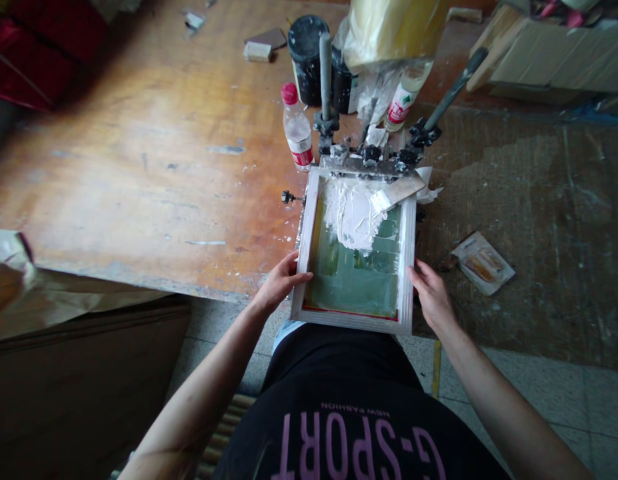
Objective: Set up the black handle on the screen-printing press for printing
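A screen printing frame [406, 267] with pale wooden bars and green mesh juts over the table's front edge. My left hand [279, 285] grips its left bar, thumb on top and fingers partly hidden beneath. On the opposite side, my right hand [433, 293] holds the right bar with its fingertips at the edge. Thick white ink [353, 213] covers the upper part of the mesh. A squeegee [403, 192] with a wooden handle rests tilted in the ink, across the frame's top right corner. The hinge clamp [359, 165] is fixed to the frame's far bar.
Behind the clamp stand a red-capped bottle [297, 130], a dark tub [309, 60], another bottle [406, 97] and a plastic-wrapped yellow container [396, 30]. Two metal rods rise from the clamp. A small packet [483, 262] lies right; a cardboard box [553, 57] sits far right.
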A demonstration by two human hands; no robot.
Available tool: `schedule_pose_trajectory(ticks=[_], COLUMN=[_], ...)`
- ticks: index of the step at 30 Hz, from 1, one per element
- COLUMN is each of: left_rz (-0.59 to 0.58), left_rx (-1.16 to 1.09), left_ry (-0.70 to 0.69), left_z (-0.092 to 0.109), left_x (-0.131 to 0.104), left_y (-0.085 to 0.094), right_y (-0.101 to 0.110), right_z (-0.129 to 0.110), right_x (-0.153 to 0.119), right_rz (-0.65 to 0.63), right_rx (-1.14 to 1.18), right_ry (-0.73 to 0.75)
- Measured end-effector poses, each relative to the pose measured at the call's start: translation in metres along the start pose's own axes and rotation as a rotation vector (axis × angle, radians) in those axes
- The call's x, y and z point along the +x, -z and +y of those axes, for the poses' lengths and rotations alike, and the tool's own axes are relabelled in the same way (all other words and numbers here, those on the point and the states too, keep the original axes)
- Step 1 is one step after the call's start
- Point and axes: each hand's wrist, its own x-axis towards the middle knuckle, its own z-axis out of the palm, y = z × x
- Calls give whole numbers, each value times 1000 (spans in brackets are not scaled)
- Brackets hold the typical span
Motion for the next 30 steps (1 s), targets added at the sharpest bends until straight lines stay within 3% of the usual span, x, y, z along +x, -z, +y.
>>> schedule_pose_trajectory(ticks=[12,30], left_rz=[-16,5], left_rx=[-67,-106], left_ry=[-5,-18], left_z=[-6,-9], left_x=[1,2], left_y=[1,-3], right_y=[-2,-13], right_z=[0,-3], right_x=[-3,-10], right_rz=[-2,42], right_rx=[18,249], right_ry=[4,-21])
